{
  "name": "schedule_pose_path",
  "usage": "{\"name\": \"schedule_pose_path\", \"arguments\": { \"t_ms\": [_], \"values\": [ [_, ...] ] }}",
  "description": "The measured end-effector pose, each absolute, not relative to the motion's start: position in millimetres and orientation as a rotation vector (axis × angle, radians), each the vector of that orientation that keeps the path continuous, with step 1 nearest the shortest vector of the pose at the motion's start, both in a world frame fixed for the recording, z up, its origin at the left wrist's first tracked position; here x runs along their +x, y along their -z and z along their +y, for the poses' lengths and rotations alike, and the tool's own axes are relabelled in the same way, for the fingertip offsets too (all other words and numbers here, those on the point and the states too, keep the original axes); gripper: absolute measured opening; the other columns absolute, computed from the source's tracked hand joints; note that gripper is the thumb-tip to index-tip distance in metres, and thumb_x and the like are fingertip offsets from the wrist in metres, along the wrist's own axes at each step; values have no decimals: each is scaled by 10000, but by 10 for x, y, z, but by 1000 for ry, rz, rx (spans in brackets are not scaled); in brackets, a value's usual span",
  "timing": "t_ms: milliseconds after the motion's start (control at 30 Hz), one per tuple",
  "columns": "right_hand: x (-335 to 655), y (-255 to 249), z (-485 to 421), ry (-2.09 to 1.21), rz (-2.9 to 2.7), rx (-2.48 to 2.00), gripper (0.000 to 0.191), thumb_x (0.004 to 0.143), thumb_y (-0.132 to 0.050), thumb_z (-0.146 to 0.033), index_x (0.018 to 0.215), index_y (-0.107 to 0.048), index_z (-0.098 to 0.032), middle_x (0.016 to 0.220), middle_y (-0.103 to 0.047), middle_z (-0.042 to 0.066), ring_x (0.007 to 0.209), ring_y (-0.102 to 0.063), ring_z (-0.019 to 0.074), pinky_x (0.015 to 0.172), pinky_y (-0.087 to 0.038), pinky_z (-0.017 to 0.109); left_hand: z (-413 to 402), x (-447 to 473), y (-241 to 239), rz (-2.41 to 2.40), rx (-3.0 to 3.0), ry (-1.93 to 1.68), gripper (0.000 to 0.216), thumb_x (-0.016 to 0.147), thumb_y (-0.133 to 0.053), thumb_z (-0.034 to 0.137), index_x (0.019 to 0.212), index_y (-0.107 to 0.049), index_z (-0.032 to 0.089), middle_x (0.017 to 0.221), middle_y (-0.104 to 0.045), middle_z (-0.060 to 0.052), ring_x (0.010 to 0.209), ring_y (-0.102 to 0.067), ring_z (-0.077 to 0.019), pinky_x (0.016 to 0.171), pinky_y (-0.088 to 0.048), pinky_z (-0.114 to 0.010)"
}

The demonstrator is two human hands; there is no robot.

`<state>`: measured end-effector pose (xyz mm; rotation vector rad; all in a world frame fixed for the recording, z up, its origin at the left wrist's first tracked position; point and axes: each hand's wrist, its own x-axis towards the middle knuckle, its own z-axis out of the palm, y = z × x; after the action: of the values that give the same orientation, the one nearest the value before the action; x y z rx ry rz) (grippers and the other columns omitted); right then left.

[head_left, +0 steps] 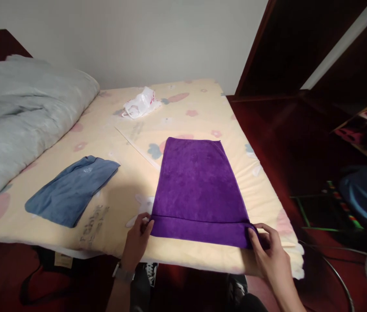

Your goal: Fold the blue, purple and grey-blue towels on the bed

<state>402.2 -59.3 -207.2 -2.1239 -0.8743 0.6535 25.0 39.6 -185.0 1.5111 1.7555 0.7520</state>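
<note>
Purple cloth (pixel 199 182) lies flat near the front edge of a bed (pixel 261 190), its near end turned up in a narrow band that runs across its whole width. The left hand (pixel 138 238) pinches the left end of that band between thumb and fingers, and the right hand (pixel 269 249) grips the right end in the same way, thumb on top and fingers bent around the corner. A watch (pixel 124 274) sits on the left wrist.

Left of the cloth and apart from it, a folded blue garment (pixel 73 190) with a small pale mark lies on the patterned sheet. A thin whitish strip (pixel 138 150) slants across the sheet, its near end reaching the cloth's left edge. Farther back, a crumpled white plastic bag (pixel 141 104) with red print rests near the wall (pixel 170 39). Bulky grey bedding (pixel 30 112) is heaped along the left side of the bed. Below the front edge, a dark shoe (pixel 151 273) with white laces shows on the floor.
</note>
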Motion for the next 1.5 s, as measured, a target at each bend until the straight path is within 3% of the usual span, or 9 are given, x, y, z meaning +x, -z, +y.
{"name": "schedule_pose_path", "arguments": {
  "t_ms": [167, 367, 500, 600, 733, 967, 1200, 1333, 1500],
  "values": [
    [4016, 2095, -545, -709, -826, -1887, 522, 834, -602, -658, 1139, -663, -239, 1129, -752, 86, 956, -700, 239, 861, -563, 343, 423, 157, 1845, 1572, 1387, -783, 459, 897, -593, 548, 1229, -694, 247, 757, -629, 21, 607, -556, -144, 600, -501, -257],
    [4109, 2148, -578, -930, -758, -1731, 405, 813, -569, -449, 1091, -747, -216, 1262, -743, 86, 1282, -611, 300, 1136, -461, 391, 440, 20, 1825, 1552, 1450, -671, 438, 899, -506, 454, 1125, -794, 213, 634, -582, 11, 579, -527, -155, 558, -457, -255],
    [4142, 2150, -602, -1089, -570, -1616, 553, 713, -603, -338, 1246, -697, -227, 1334, -723, 68, 1276, -633, 314, 1036, -564, 379, 448, 7, 1807, 1531, 1549, -686, 464, 824, -562, 365, 1221, -764, 237, 696, -621, 11, 591, -541, -148, 575, -476, -253],
    [4103, 2135, -570, -1046, -657, -1675, 650, 718, -736, -400, 1340, -623, -247, 1382, -689, 71, 1277, -632, 298, 1067, -552, 381, 453, 56, 1774, 1572, 1589, -668, 527, 773, -611, 330, 1279, -733, 248, 673, -642, 26, 596, -565, -154, 619, -509, -269],
    [4023, 2132, -489, -814, -726, -1745, 530, 768, -707, -546, 1190, -701, -224, 1291, -693, 114, 1235, -635, 300, 1126, -502, 452, 469, 109, 1766, 1636, 1619, -718, 447, 774, -624, 342, 1189, -770, 264, 733, -696, 10, 640, -607, -163, 664, -540, -281],
    [4046, 2048, -495, -591, -897, -1755, 380, 782, -688, -568, 982, -749, -251, 1253, -679, 98, 1214, -620, 319, 1081, -506, 490, 480, 68, 1790, 1544, 1800, -825, 259, 914, -598, 389, 1059, -768, 259, 1214, -701, -80, 923, -698, -197, 838, -587, -322],
    [4112, 1993, -574, -593, -724, -1912, 435, 774, -596, -626, 934, -699, -235, 1035, -752, 69, 1070, -666, 319, 1002, -514, 466, 426, 76, 1669, 1531, 1705, -948, 284, 962, -576, 458, 1091, -725, 254, 1247, -705, -77, 1116, -667, -249, 898, -576, -338],
    [4095, 1975, -573, -590, -689, -2051, 452, 759, -552, -621, 945, -689, -233, 977, -751, 78, 999, -670, 326, 887, -525, 457, 425, 124, 1645, 1531, 1602, -904, 304, 969, -553, 501, 1036, -691, 238, 957, -716, -36, 922, -680, -214, 815, -548, -312],
    [4048, 1987, -526, -587, -868, -1869, 429, 776, -622, -630, 947, -685, -241, 1130, -728, 80, 1108, -641, 304, 929, -511, 405, 442, 210, 1763, 1605, 1547, -740, 366, 974, -501, 566, 872, -630, 239, 635, -545, 50, 633, -586, -175, 635, -458, -284]
  ]
}}
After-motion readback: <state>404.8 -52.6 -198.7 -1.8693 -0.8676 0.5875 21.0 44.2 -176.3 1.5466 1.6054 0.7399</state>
